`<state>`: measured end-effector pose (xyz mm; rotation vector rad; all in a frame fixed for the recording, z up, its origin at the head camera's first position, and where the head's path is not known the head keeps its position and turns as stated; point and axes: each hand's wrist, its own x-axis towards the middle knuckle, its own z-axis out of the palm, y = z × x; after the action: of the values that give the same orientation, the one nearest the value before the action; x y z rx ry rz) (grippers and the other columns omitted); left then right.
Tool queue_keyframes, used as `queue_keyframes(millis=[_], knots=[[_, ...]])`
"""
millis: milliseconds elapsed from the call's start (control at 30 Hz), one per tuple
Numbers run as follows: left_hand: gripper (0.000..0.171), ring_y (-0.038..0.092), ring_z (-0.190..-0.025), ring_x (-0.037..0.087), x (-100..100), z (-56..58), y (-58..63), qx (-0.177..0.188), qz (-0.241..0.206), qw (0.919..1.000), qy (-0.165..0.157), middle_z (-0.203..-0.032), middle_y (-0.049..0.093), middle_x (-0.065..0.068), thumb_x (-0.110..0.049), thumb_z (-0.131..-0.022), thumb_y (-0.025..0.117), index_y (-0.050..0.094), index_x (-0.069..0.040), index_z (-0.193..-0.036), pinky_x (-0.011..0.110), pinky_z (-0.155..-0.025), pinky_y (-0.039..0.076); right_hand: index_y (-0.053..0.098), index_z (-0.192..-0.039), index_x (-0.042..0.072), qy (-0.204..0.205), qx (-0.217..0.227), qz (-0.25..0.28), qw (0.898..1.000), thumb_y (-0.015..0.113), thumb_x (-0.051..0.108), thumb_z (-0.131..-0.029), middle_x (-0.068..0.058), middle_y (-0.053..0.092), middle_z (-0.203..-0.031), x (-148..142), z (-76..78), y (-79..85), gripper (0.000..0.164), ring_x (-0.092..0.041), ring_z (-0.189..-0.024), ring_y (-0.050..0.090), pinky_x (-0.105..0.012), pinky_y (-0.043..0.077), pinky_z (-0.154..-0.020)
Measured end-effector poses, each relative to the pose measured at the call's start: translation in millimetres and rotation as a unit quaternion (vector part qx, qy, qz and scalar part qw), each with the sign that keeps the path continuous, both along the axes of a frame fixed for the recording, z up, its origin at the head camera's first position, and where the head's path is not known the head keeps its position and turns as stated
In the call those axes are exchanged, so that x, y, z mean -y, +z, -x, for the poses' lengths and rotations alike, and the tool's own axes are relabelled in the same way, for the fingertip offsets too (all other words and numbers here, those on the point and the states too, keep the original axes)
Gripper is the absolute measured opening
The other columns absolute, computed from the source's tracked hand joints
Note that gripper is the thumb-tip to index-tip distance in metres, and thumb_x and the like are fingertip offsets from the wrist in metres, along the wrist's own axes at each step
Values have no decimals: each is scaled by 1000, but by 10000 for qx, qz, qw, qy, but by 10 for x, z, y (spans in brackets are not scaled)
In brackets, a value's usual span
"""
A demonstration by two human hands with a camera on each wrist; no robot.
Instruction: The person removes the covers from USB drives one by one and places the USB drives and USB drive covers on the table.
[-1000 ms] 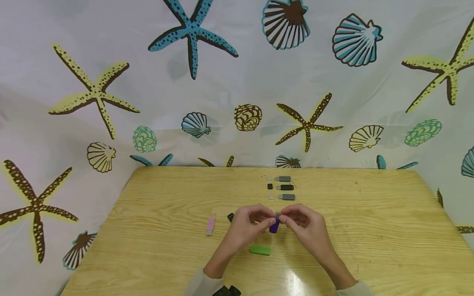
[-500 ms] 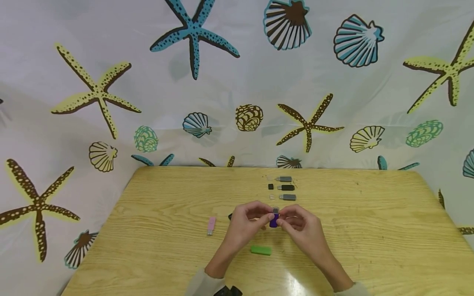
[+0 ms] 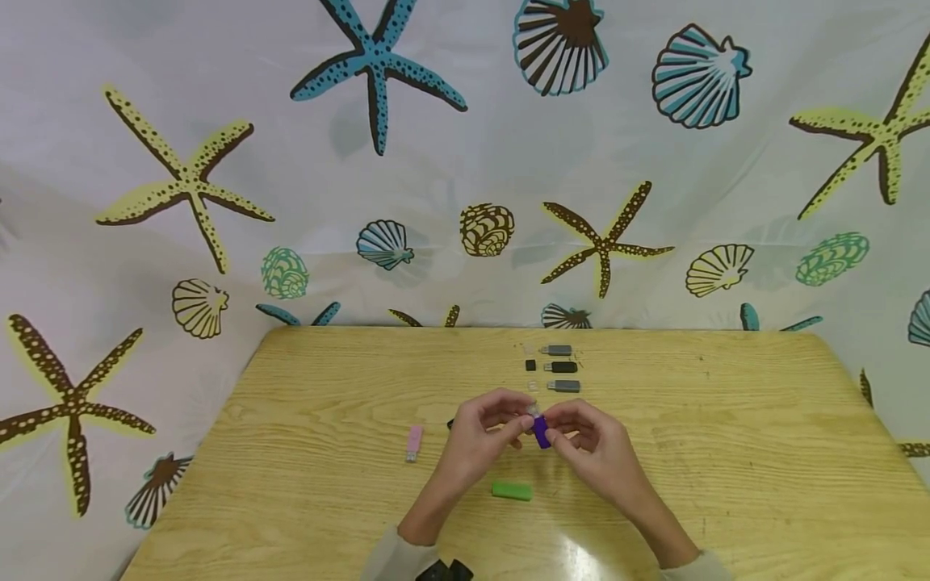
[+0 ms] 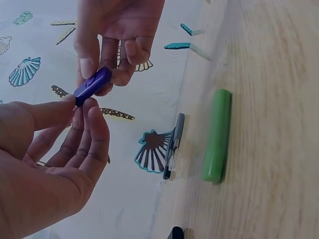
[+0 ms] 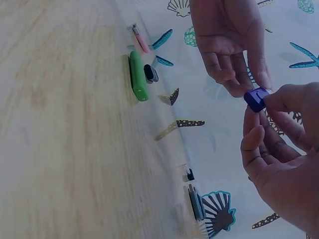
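Note:
Over the table, both hands meet at a purple USB flash drive, its pale connector end pointing away from the person. The left hand pinches it near the connector end with thumb and fingertips. From the other side, the right hand grips the purple body between thumb and fingers. In the left wrist view the drive bridges the two sets of fingertips, which cover its ends. The right wrist view shows only a short part of the drive between the fingers.
A green stick-shaped drive lies nearest the person, a pink USB drive to the left. A dark item is mostly behind the left hand. Farther back, grey and black drives lie in a column beside small caps.
Both hands have risen slightly in the head view. The purple drive has turned between the fingertips, so its connector end now leans left instead of right.

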<state>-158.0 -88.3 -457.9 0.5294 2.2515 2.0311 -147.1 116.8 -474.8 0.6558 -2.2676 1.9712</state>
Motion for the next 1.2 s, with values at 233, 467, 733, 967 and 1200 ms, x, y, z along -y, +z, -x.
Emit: queue_keyframes(millis=[233,467,733,967,1200], knots=[[25,70,-91,32,7,2,6,-162,369,9992,-79,-107,71,17,-5,-98,70,72,1,-122,45,-72,62,71,-113,2,93,79,-131,9998,66,-1,-99,-11,70,-109,-59,12,32,16,-21,-93,69,-39,61,-72],[15,72,-86,24,-2,-6,6,-366,639,9972,-131,-100,74,10,-6,-94,75,76,-5,-109,50,-72,61,74,-113,6,75,189,-396,9990,62,9,-104,-9,70,-112,-104,2,80,15,-19,-92,67,-37,60,-75],[13,72,-79,39,-7,1,-16,-411,635,9971,-13,-90,75,9,-8,-94,76,76,-4,-106,49,-69,61,75,-111,12,-26,-455,-740,9962,73,8,-96,-1,72,-106,-135,27,85,15,-18,-90,66,-30,59,-70],[14,75,-80,27,-6,3,-12,-489,561,9972,-101,-92,75,11,-4,-92,77,76,-2,-106,34,-73,62,77,-108,14,-300,-1284,-1417,9811,81,1,-87,5,73,-105,-149,43,122,25,-11,-85,67,-26,57,-65],[14,74,-83,37,7,2,-12,-412,572,9973,-207,-93,76,11,-2,-92,76,77,-2,-106,29,-73,61,78,-105,12,-336,-1720,-1675,9702,83,-4,-83,4,72,-105,-160,46,130,28,-11,-87,68,-30,57,-64]])
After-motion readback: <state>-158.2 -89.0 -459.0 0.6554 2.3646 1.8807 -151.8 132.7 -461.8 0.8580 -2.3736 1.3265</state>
